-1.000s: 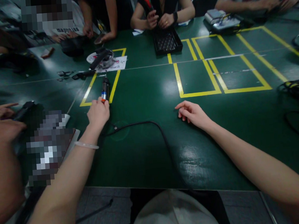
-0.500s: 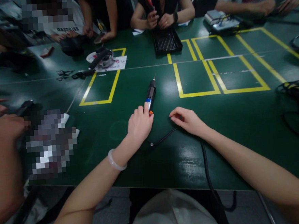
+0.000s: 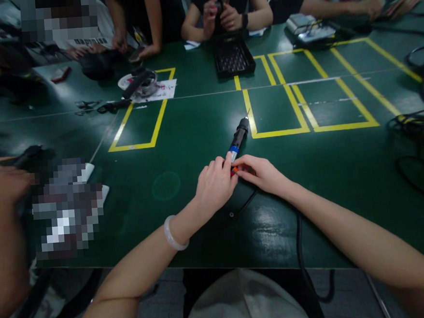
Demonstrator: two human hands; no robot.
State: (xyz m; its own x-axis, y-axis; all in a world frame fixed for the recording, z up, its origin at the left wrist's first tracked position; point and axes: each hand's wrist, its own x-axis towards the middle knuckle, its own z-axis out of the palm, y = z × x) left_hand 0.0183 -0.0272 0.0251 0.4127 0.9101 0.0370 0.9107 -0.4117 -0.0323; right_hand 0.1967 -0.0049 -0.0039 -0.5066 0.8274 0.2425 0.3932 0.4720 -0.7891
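Note:
An electric screwdriver (image 3: pixel 239 136), black with a blue band and a thin bit, points away from me and to the right above the green table. My left hand (image 3: pixel 215 184) is wrapped over its rear part, so much of the handle is hidden. My right hand (image 3: pixel 262 171) meets it from the right, thumb and fingers pinched at the orange-red piece (image 3: pixel 235 170) near the tool's back end. A black cable (image 3: pixel 247 201) with a small round end (image 3: pixel 231 215) lies below my hands.
Yellow tape outlines (image 3: pixel 281 133) mark the green tabletop (image 3: pixel 203 247). A black tray (image 3: pixel 235 65) stands at the far side before a person. A tape roll (image 3: pixel 145 83) sits on paper at the back left. Tangled cables (image 3: pixel 413 135) lie right. Another person's hand (image 3: pixel 8 185) is at left.
My left hand has moved right with the electric screwdriver, which now leans further right. My right hand, apart from the tool before, now grips its rear end.

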